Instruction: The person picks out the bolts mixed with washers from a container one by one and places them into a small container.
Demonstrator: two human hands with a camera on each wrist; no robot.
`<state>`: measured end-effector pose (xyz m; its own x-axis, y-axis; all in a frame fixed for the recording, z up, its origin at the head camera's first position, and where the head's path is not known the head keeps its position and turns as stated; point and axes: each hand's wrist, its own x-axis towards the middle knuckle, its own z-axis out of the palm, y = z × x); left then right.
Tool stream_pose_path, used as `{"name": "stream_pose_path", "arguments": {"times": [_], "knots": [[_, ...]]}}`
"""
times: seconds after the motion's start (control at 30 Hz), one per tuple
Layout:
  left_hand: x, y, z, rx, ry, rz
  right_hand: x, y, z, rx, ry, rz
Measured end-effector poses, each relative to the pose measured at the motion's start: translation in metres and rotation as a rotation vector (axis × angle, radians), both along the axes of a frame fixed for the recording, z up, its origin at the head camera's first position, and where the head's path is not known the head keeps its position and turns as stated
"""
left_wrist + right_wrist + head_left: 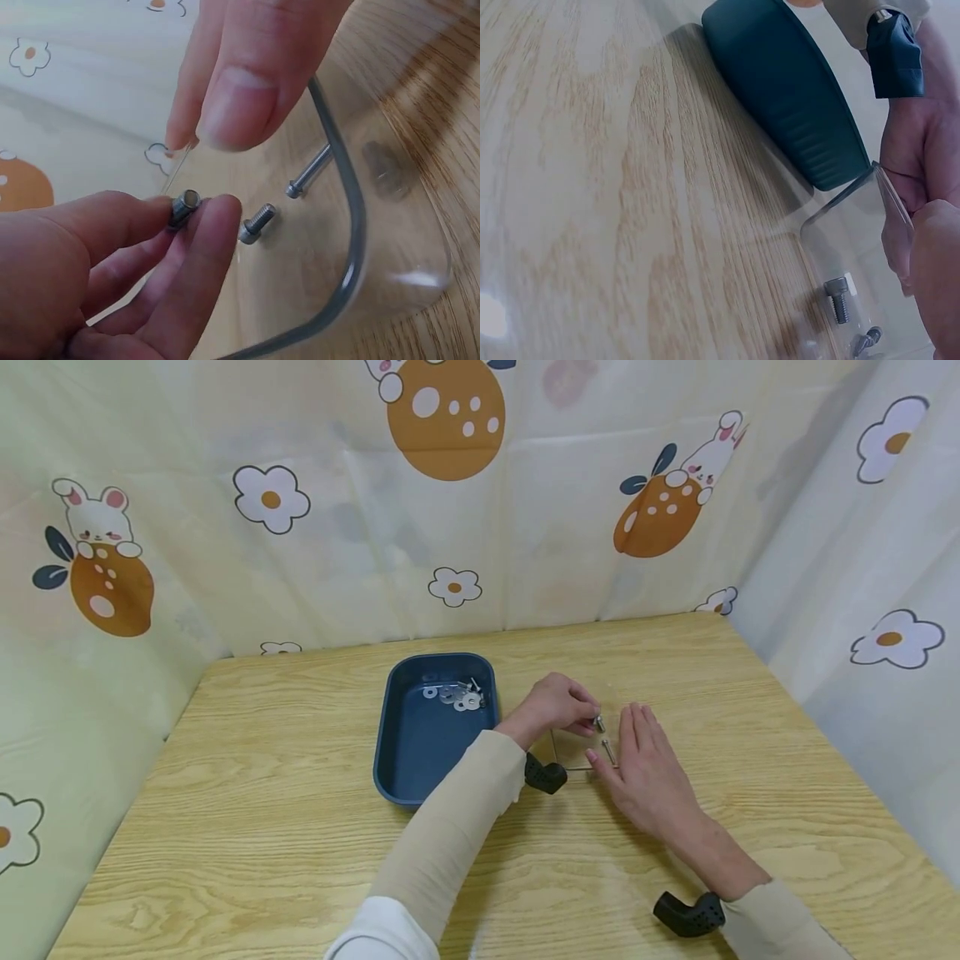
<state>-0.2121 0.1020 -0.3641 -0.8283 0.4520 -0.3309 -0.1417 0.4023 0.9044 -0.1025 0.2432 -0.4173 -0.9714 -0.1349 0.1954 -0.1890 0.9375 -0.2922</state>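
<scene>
My left hand (558,703) is over a clear plastic box (409,255), with thumb and finger pinching a small metal bolt (184,206). A short socket-head bolt (257,223) and a longer, thinner bolt (309,171) lie in the box, just past those fingertips. Along the box's right side rests my right hand (651,772), its fingers straight and its thumb by the near rim. In the right wrist view, a thick bolt (838,300) shows through the clear wall, with part of another bolt (867,341) below it.
A dark blue tray (382,752) stands left of the box, holding several flat washers (468,702) and screws at its far right corner. The wooden table (262,793) runs back to a patterned curtain (360,552). Black curved mounts (688,914) sit at both wrists.
</scene>
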Motion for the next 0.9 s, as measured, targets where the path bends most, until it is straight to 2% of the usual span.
{"name": "stream_pose_path", "arguments": {"times": [0.2,0.5,0.6,0.73,0.9], "knots": [[0.002,0.003,0.001,-0.091,0.06,-0.025,0.001,0.0,0.0,-0.026,-0.023,-0.004],[0.003,0.003,0.003,-0.068,0.037,0.011,0.0,0.001,-0.001,-0.016,-0.03,-0.007],[0.004,0.003,0.003,-0.045,0.012,0.023,0.0,0.001,-0.002,-0.018,-0.035,-0.006],[0.002,-0.002,0.001,0.028,-0.012,0.016,-0.001,0.0,-0.002,-0.016,-0.034,-0.004],[-0.004,-0.009,0.003,0.083,-0.001,0.009,-0.001,0.0,-0.002,-0.017,-0.03,-0.008]]}}
